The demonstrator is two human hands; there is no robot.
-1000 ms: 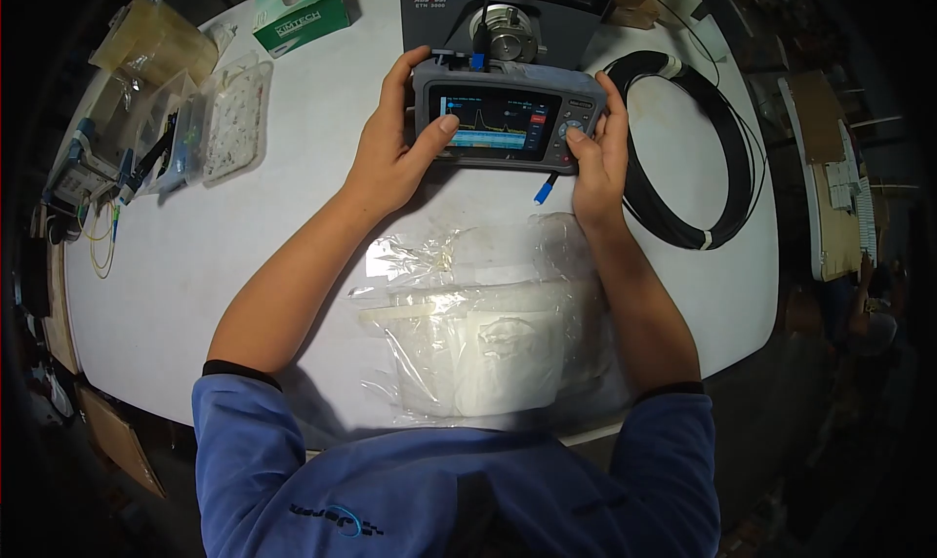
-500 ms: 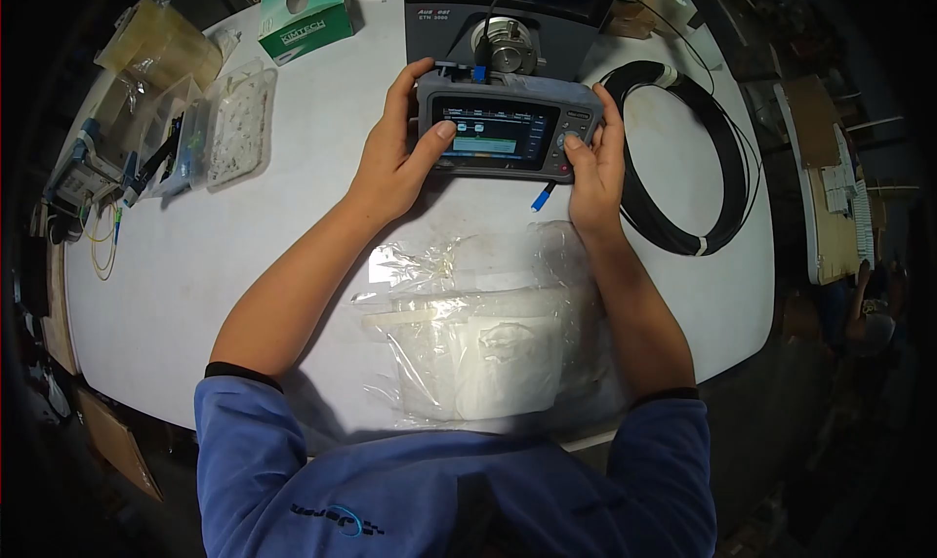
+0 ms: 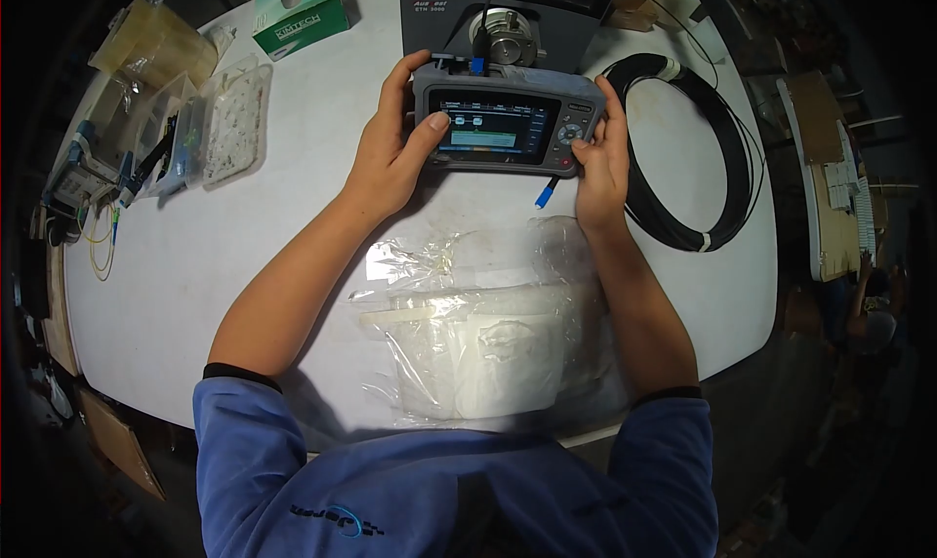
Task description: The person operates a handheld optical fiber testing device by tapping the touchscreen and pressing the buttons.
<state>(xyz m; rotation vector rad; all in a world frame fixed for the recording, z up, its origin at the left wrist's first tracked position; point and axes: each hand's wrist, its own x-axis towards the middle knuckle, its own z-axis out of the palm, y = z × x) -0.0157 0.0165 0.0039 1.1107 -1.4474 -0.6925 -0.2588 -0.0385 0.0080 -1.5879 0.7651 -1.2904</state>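
Note:
A grey handheld fiber tester point(image 3: 496, 124) with a lit screen is held up between both hands. My left hand point(image 3: 395, 148) grips its left end, with the thumb at the screen's edge. Around its right end my right hand point(image 3: 602, 168) is closed, the thumb by the round keypad. A black cable with a blue connector point(image 3: 479, 65) is plugged into the top of the tester. Just below the tester's lower edge, a blue-tipped cable end point(image 3: 547, 194) lies on the table. Closer to my body, clear plastic bags with white sheets point(image 3: 508, 353) lie flat.
Behind the tester stands a dark bench machine point(image 3: 429, 31) with a round metal fixture. A coil of black cable point(image 3: 727, 168) lies at right. On the left are a Kimtech box point(image 3: 303, 26), a clear tray point(image 3: 237, 129), a tape roll point(image 3: 156, 46) and another device point(image 3: 88, 168).
My right thumb has moved from the round keypad down toward its lower edge. The tester and both hands have shifted slightly up and left in view.

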